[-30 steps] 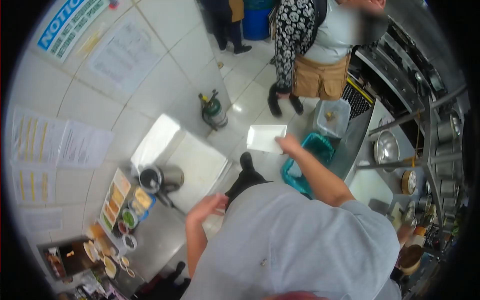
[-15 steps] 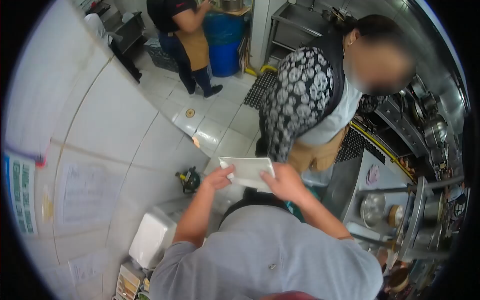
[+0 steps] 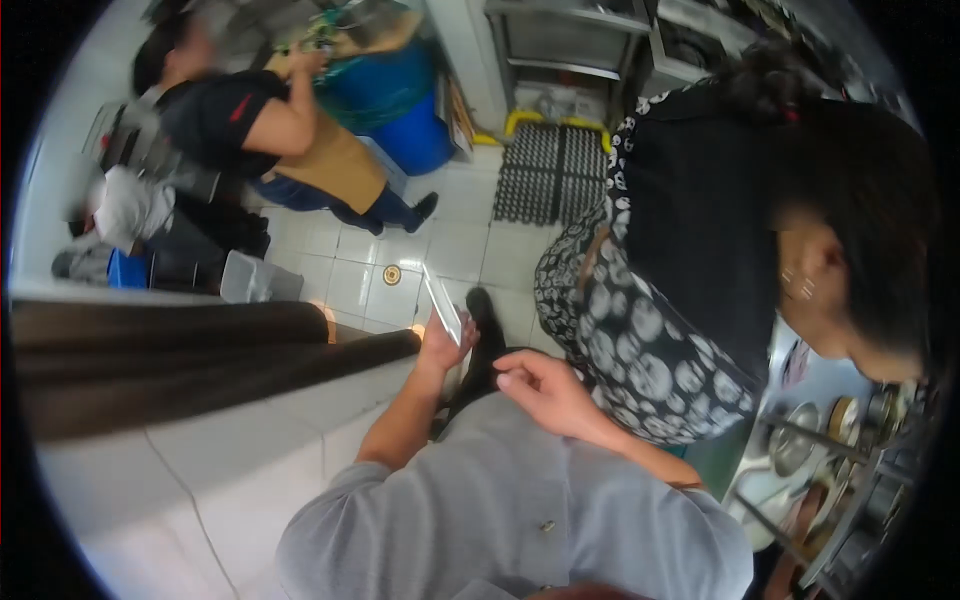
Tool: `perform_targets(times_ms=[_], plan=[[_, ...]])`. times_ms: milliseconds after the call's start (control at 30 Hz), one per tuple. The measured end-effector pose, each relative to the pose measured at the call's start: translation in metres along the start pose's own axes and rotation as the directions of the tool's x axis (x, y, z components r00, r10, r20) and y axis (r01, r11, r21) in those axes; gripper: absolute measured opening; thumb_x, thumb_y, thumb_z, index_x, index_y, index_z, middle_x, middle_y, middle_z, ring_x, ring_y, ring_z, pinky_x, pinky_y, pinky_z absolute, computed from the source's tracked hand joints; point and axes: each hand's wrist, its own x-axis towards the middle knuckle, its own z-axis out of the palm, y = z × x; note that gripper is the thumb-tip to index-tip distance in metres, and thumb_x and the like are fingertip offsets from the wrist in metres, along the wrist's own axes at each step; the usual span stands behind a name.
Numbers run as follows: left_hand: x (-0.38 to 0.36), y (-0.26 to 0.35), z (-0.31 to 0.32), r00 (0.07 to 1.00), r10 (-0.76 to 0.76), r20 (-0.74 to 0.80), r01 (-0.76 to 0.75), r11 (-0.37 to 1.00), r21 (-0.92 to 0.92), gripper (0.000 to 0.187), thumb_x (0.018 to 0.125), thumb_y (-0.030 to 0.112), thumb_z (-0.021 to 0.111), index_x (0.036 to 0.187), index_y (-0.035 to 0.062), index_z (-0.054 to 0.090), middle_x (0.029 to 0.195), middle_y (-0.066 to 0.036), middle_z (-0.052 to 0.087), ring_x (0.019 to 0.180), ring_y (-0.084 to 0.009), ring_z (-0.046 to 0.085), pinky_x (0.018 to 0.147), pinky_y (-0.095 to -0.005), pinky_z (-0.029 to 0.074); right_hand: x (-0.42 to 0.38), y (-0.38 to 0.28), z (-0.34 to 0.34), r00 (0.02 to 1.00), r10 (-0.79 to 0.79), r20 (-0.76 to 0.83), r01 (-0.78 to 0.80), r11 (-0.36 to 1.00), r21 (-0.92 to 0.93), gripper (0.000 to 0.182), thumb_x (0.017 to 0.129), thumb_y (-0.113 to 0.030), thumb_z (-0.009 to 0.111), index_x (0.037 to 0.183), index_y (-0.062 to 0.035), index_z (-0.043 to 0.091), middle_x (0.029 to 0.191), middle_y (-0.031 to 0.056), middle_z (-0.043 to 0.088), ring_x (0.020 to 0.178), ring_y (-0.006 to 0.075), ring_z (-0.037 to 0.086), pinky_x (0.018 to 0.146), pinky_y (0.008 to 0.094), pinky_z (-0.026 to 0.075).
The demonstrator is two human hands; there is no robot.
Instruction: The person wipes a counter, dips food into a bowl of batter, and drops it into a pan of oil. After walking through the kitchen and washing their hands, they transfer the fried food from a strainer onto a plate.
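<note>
A white rectangular dish (image 3: pixel 440 303), seen nearly edge-on and tilted, is held out in front of me. My left hand (image 3: pixel 447 340) is closed round its lower end. To the right of it, apart from the dish, my right hand (image 3: pixel 540 387) holds nothing, its fingers loosely curled and apart. The small white object that was beside the dish earlier cannot be made out.
A person in a skull-patterned jacket (image 3: pixel 640 300) stands close on my right. Farther off, another person (image 3: pixel 330 165) works by a blue barrel (image 3: pixel 415 130). A black mat (image 3: pixel 550 175) lies on the tiled floor. Shelves with pans (image 3: pixel 795 440) stand at the right.
My right hand has let go of the dish, which my left hand has turned edge-on. The view has shifted, and the person in the patterned jacket now appears closer, turned away.
</note>
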Motion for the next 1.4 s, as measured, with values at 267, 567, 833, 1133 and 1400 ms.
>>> perform_targets(times_ms=[267,567,833,1133,1400], plan=[[0.217,0.189,0.023,0.954,-0.271,0.128,0.254,0.958,0.136,0.041,0.102,0.048,0.053,0.087,0.0105,0.06,0.075,-0.003,0.053,0.065,-0.0188,0.048,0.065,-0.0344,0.041,0.177,-0.022,-0.003,0.9,0.117,-0.421,-0.148,0.988,-0.04,0.033,0.1,-0.022,0.069,0.121,0.0034,0.066,0.09,0.0045,0.068,0.077,0.0106,0.061,0.071,0.0271,0.052],[0.395,0.238,0.143,0.975,-0.216,-0.059,0.224,0.917,0.331,0.054,0.105,0.062,0.043,0.123,0.0129,0.059,0.101,-0.006,0.069,0.078,-0.024,0.062,0.067,-0.0391,0.052,0.208,-0.044,-0.051,0.726,0.128,-0.676,-0.102,0.992,0.078,0.036,0.1,-0.021,0.069,0.126,0.0031,0.065,0.097,0.0067,0.07,0.086,0.0126,0.066,0.079,0.0293,0.054],[0.597,0.249,0.072,0.912,0.411,-0.002,0.232,-0.51,0.828,0.048,0.106,0.047,0.051,0.119,0.0026,0.065,0.106,-0.022,0.073,0.094,-0.0391,0.07,0.078,-0.0496,0.055,0.259,-0.038,-0.136,0.569,0.372,-0.734,0.058,0.871,0.487,0.035,0.101,-0.022,0.069,0.125,0.0032,0.065,0.094,0.0028,0.07,0.084,0.01,0.062,0.079,0.0265,0.052],[0.589,0.334,0.186,0.998,0.058,0.033,0.049,-0.972,0.229,0.051,0.106,0.044,0.046,0.113,-0.0019,0.067,0.107,-0.03,0.071,0.1,-0.0466,0.069,0.089,-0.0538,0.052,0.297,-0.065,-0.264,0.705,-0.076,-0.705,0.403,0.861,0.31,0.052,0.103,-0.036,0.064,0.142,-0.0028,0.059,0.135,0.0139,0.065,0.125,0.0251,0.06,0.107,0.0375,0.046],[0.802,0.297,0.291,0.931,-0.056,0.36,-0.212,-0.887,0.411,0.044,0.104,0.038,0.052,0.098,-0.0022,0.067,0.092,-0.028,0.07,0.087,-0.0479,0.067,0.08,-0.0562,0.052,0.454,-0.103,-0.46,0.852,0.257,-0.456,-0.176,0.961,0.214,0.061,0.099,-0.047,0.065,0.142,-0.0042,0.06,0.144,0.0171,0.06,0.131,0.0308,0.058,0.111,0.0408,0.044]])
